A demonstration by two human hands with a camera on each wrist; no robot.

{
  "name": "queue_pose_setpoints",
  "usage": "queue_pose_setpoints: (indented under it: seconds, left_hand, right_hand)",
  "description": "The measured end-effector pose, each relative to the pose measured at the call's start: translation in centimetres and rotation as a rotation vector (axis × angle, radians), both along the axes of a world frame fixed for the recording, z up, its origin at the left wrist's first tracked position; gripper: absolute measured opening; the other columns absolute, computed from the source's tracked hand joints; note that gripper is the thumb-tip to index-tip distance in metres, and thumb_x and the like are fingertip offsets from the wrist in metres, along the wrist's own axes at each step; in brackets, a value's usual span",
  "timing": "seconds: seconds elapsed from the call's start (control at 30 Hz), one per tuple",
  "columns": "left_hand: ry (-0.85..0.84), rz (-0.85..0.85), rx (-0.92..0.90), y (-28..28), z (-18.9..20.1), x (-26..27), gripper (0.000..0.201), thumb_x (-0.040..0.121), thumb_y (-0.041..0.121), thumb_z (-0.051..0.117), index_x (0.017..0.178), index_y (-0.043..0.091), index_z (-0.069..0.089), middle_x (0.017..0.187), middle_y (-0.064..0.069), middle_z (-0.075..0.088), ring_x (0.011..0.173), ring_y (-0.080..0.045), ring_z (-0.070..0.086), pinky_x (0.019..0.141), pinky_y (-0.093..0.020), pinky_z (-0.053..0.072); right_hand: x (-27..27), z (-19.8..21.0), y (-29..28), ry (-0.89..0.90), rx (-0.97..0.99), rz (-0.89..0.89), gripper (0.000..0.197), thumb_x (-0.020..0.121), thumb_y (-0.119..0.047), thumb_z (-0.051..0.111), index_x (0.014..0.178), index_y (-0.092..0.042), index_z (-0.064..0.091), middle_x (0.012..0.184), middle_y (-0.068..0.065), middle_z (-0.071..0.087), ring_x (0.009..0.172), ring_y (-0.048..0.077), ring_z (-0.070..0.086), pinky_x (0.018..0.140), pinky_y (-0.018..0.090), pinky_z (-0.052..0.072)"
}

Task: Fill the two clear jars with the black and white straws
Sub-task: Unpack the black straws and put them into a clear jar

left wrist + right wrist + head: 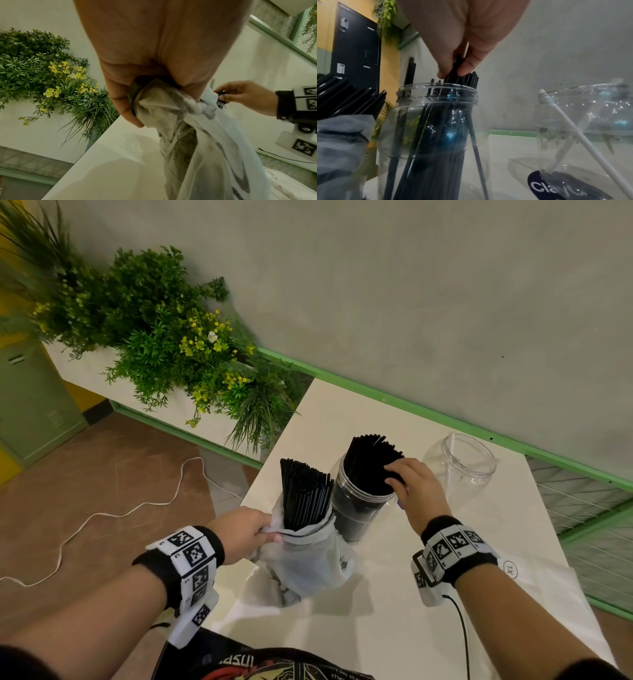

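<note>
Main risk: the tall clear plastic jar packed with black straws [359, 501] tips or skids on the white tabletop [394, 628]. It's narrow, top-heavy w/ straws sticking well above the rim, and the right hand [416, 491] is working at the top, so a sideways push as it lets go could rock it. From the right wrist view the thumb and fingers [467, 67] pinch a small bunch of black straws [458, 75] just above the jar mouth; these lean at an angle, and loose ones inside already splay toward the wall. If released too high, some could catch on the rim and fall outside.

2nd risk: the sheer white drawstring bag [308, 559] flops. The left hand [246, 534] has fingers curled tight round its gathered neck and cord, holding it upright right beside the tall jar, touching or nearly so. Ease that grip and the remaining black straws in the bag [305, 498] probably fan out and spill over the table edge, which is close on that side.

Containers:
- Tall jar: mostly full of black straws, room left at one side.
- Wide clear plastic jar [460, 462], farther right, apart from the tall one: holds what looks like one or two white straws [570, 125] leaning across it; the count is hard to tell through the glare. Otherwise unfilled.
- Bag: a thick bundle of black straws, ends up.
</note>
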State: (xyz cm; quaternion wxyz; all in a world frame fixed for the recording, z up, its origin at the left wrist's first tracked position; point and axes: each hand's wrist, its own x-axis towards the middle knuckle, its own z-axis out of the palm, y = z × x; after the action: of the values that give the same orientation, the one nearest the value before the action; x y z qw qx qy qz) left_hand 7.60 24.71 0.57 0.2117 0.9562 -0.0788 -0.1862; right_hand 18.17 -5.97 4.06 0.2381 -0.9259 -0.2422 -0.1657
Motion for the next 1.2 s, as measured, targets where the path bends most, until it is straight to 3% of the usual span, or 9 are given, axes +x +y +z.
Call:
queue_pose_setpoints:
  seconds: [0.1, 0.23, 0.37, 0.5, 0.67, 0.9, 0.97, 1.07, 1.2]
  left_hand:
    - [-0.017, -0.001, 0.022, 0.0, 0.2, 0.1, 0.045, 0.093, 0.048, 0.049, 0.062, 0.02, 0.032, 0.059, 0.003, 0.048, 0.053, -0.007, 0.038, 0.055, -0.028, 0.028]
    - [-0.036, -0.006, 0.022, -0.1, 0.4, 0.0, 0.045, 0.094, 0.046, 0.05, 0.061, 0.021, 0.031, 0.069, -0.01, 0.062, 0.05, -0.005, 0.038, 0.049, -0.02, 0.023]
    - [-0.017, -0.002, 0.016, 0.1, 0.0, 0.2, 0.046, 0.093, 0.048, 0.049, 0.061, 0.021, 0.031, 0.056, 0.004, 0.045, 0.051, -0.006, 0.039, 0.049, -0.022, 0.024]
    - [-0.021, 0.003, 0.015, 0.3, -0.4, 0.5, 0.045, 0.093, 0.049, 0.049, 0.061, 0.022, 0.032, 0.056, 0.005, 0.044, 0.053, -0.009, 0.039, 0.049, -0.024, 0.025]
    - [-0.025, -0.011, 0.035, 0.2, -0.4, 0.7, 0.045, 0.093, 0.05, 0.049, 0.061, 0.022, 0.031, 0.058, 0.004, 0.042, 0.06, -0.018, 0.041, 0.055, -0.029, 0.026]
    - [0.001, -0.003, 0.03, 0.0, -0.3, 0.9, 0.045, 0.093, 0.051, 0.048, 0.062, 0.022, 0.032, 0.06, 0.004, 0.042, 0.062, -0.019, 0.043, 0.057, -0.029, 0.029]
    - [-0.01, -0.007, 0.04, 0.0, -0.1, 0.8, 0.045, 0.093, 0.05, 0.048, 0.062, 0.022, 0.032, 0.058, 0.005, 0.043, 0.057, -0.013, 0.041, 0.053, -0.028, 0.027]
    - [-0.013, -0.009, 0.049, -0.1, 0.1, 0.7, 0.045, 0.093, 0.05, 0.048, 0.062, 0.022, 0.033, 0.057, 0.006, 0.044, 0.055, -0.008, 0.039, 0.052, -0.028, 0.026]
    - [0.002, 0.002, 0.032, -0.2, 0.3, 0.5, 0.044, 0.094, 0.049, 0.048, 0.062, 0.022, 0.033, 0.056, 0.006, 0.046, 0.054, -0.008, 0.04, 0.05, -0.025, 0.027]
  right_hand:
    - [0.6, 0.8, 0.3, -0.028, 0.054, 0.018, 0.016, 0.086, -0.002, 0.066, 0.101, -0.005, 0.068, 0.099, 0.007, 0.063, 0.089, 0.019, 0.057, 0.084, 0.03, 0.049]
    - [2.1, 1.9, 1.0, -0.074, -0.057, -0.047, 0.012, 0.087, -0.004, 0.064, 0.097, -0.007, 0.07, 0.093, 0.007, 0.067, 0.09, 0.027, 0.054, 0.082, 0.02, 0.035]
    - [2.0, 2.1, 1.3, -0.143, -0.123, -0.118, 0.016, 0.091, -0.012, 0.057, 0.094, -0.013, 0.072, 0.088, 0.001, 0.071, 0.089, 0.029, 0.051, 0.081, 0.041, 0.046]
    - [0.2, 1.9, 1.7, -0.16, -0.044, -0.097, 0.032, 0.095, -0.033, 0.04, 0.107, -0.018, 0.065, 0.107, -0.002, 0.062, 0.102, 0.026, 0.048, 0.09, 0.041, 0.042]
    - [-0.9, 0.4, 2.5, -0.037, -0.251, 0.005, 0.055, 0.092, -0.049, 0.035, 0.139, -0.021, 0.041, 0.143, -0.001, 0.039, 0.129, 0.023, 0.032, 0.107, 0.04, 0.03]
    - [3.0, 0.9, 5.1, 0.015, -0.567, 0.034, 0.052, 0.099, -0.043, 0.039, 0.147, -0.027, 0.03, 0.157, -0.004, 0.021, 0.146, 0.025, 0.012, 0.117, 0.047, 0.011]
    - [3.7, 0.8, 5.1, 0.017, -0.568, 0.007, 0.045, 0.098, -0.041, 0.042, 0.141, -0.026, 0.041, 0.152, -0.003, 0.033, 0.144, 0.025, 0.02, 0.116, 0.049, 0.015]
    - [3.8, 0.7, 4.6, -0.061, -0.396, 0.027, 0.027, 0.093, -0.03, 0.056, 0.113, -0.013, 0.062, 0.12, 0.007, 0.056, 0.118, 0.03, 0.046, 0.101, 0.052, 0.038]
    - [3.3, 0.3, 3.0, -0.164, -0.187, -0.054, 0.018, 0.086, -0.021, 0.065, 0.099, -0.009, 0.062, 0.111, 0.009, 0.055, 0.104, 0.03, 0.049, 0.089, 0.05, 0.046]
